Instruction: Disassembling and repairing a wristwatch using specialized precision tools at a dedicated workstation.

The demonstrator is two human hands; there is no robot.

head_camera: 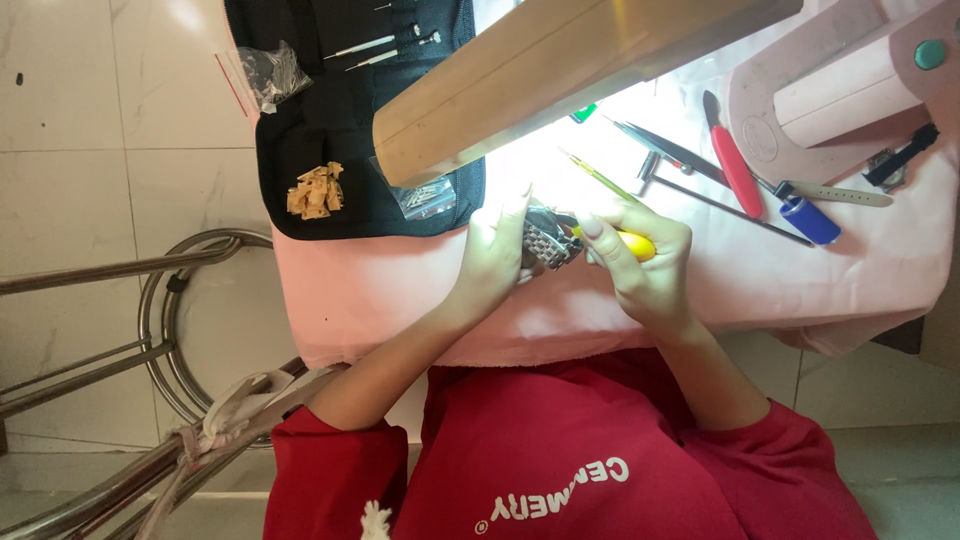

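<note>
- Standing at far left on the tiled floor: a metal stool frame (150,300) with a ringed base, white cloth (235,400) knotted round one leg.
- Lying open at upper left on the pink table cover (380,290): a black tool pouch (340,120), holding a clear bag (268,72), slim screwdrivers (375,48), and a heap of small tan pieces (316,190).
- Slanting across the top centre, above the work: a wooden beam (560,70), throwing bright light beneath it.
- Gripping the watch from its left side: the left hand (495,255), fingers curled about the steel bracelet, index finger pointing up along it.
- Sitting right between both hands, at the cover's centre near its front edge: the watch (548,240), its metal links showing, touching both hands.
- Clenching a yellow-handled tool (632,243) just right of the watch: the right hand (640,265), with the tool's tip meeting the watch.
- Lying behind the right hand: a green-tipped probe (598,176) and black tweezers (665,150).
- Resting further right, well apart from the hands: a red-handled knife (737,165), a thin rod (730,205), a blue-capped tool (810,215).
- Sitting at upper right: a pink lamp base (830,90) with a teal button (929,54).
- Filling the bottom edge: red sleeves and shirt (560,460).
</note>
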